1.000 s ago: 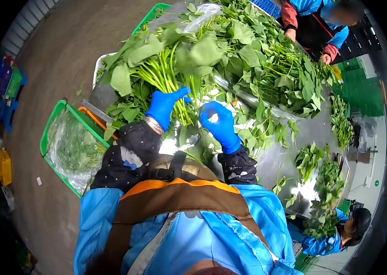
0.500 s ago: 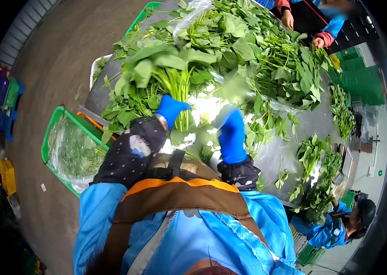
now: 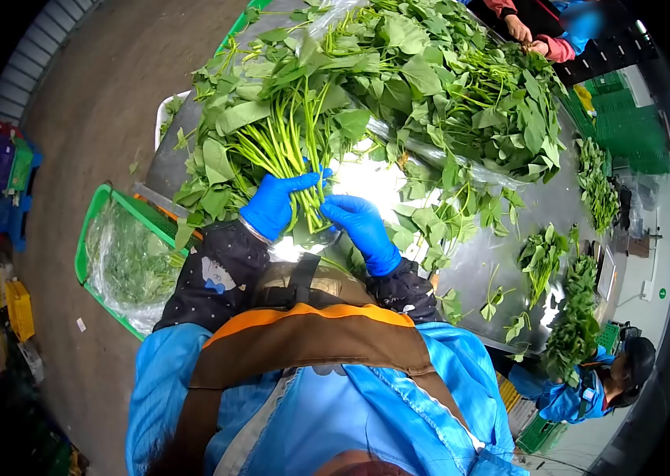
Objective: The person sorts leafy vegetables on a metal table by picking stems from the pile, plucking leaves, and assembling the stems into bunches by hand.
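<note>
My left hand, in a blue glove, is wrapped round the stems of a bunch of leafy greens. The leaves of this bunch point away from me, and its cut ends stick out below my fist. Close on the right, my gloved right hand has its thumb and fingers pinched on stems at the bunch's edge, near the lower ends. A large heap of the same greens covers the metal table beyond both hands. Bright light reflects off the tabletop just behind my right hand.
At my left stands a green crate lined with clear plastic and holding greens. Smaller bunches lie at the table's right. A co-worker is at the lower right, and another person's hands work at the top right.
My right hand has come left from over the table to the stems in my left hand. The bunch has tilted left and its stems have spread.
</note>
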`<state>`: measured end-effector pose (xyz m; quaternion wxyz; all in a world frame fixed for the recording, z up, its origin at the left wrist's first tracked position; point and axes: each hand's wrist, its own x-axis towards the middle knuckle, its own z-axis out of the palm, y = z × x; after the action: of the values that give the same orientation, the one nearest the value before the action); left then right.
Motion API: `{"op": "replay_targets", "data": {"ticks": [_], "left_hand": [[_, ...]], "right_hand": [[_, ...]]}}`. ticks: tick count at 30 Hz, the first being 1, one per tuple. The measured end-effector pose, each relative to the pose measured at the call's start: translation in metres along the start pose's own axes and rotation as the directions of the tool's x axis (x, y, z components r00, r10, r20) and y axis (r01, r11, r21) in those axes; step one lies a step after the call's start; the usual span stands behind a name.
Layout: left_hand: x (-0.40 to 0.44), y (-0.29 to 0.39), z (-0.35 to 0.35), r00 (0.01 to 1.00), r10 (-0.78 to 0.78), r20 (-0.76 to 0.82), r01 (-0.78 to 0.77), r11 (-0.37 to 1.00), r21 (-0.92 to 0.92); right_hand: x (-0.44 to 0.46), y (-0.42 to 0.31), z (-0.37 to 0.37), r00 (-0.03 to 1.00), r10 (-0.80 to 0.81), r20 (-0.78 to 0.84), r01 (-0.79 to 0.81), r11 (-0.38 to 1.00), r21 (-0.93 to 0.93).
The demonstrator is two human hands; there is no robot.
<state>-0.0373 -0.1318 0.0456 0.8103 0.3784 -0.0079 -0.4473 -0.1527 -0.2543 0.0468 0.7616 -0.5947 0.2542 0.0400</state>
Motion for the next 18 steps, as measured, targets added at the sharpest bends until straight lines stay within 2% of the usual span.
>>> {"op": "replay_targets", "data": {"ticks": [2,5,8,10,11,12,13,14,15,16,17,18], "left_hand": [[0.0,-0.001,-0.003,1.0,0.005,-0.021,-0.004,0.997,0.078],[-0.006,0.002,0.003,0.998,-0.028,-0.051,0.034,0.992,0.124],[-0.003,-0.003,0.001,0.999,0.001,-0.034,0.004,0.986,0.164],[-0.002,-0.003,0.0,0.994,0.102,-0.05,-0.089,0.971,0.221],[-0.002,0.001,-0.002,0.99,0.125,-0.061,-0.117,0.985,0.129],[0.003,0.006,-0.011,0.985,0.14,-0.103,-0.136,0.989,0.05],[0.01,0.012,-0.021,0.978,0.15,-0.147,-0.155,0.987,-0.029],[0.011,0.022,-0.023,0.964,0.152,-0.218,-0.173,0.982,-0.081],[0.01,0.031,-0.025,0.957,0.174,-0.231,-0.193,0.979,-0.062],[0.01,0.031,-0.029,0.962,0.169,-0.215,-0.182,0.982,-0.045],[0.011,0.031,-0.031,0.968,0.164,-0.19,-0.171,0.985,-0.023],[0.011,0.026,-0.032,0.971,0.181,-0.155,-0.186,0.982,-0.017]], "right_hand": [[0.0,0.003,0.001,1.0,0.006,-0.011,-0.006,1.0,-0.011],[0.01,-0.002,-0.006,0.994,0.038,0.102,-0.053,0.988,0.144],[0.012,-0.011,0.003,0.998,-0.018,0.066,0.011,0.994,0.107],[0.007,-0.008,-0.005,0.983,-0.129,0.131,0.113,0.986,0.124],[0.004,-0.006,-0.01,0.969,-0.185,0.166,0.164,0.977,0.134],[-0.004,-0.002,-0.015,0.969,-0.187,0.163,0.118,0.926,0.359],[-0.006,0.012,-0.028,0.921,-0.36,0.149,0.248,0.836,0.489],[-0.009,0.005,-0.038,0.931,-0.34,0.13,0.019,0.403,0.915],[-0.013,-0.003,-0.048,0.941,-0.32,0.112,-0.186,-0.211,0.96],[-0.004,-0.006,-0.062,0.921,-0.352,-0.164,0.243,0.193,0.951],[0.001,-0.011,-0.067,0.94,-0.316,-0.131,0.222,0.271,0.937],[0.016,0.001,-0.07,0.881,-0.442,-0.167,0.458,0.712,0.533]]}}
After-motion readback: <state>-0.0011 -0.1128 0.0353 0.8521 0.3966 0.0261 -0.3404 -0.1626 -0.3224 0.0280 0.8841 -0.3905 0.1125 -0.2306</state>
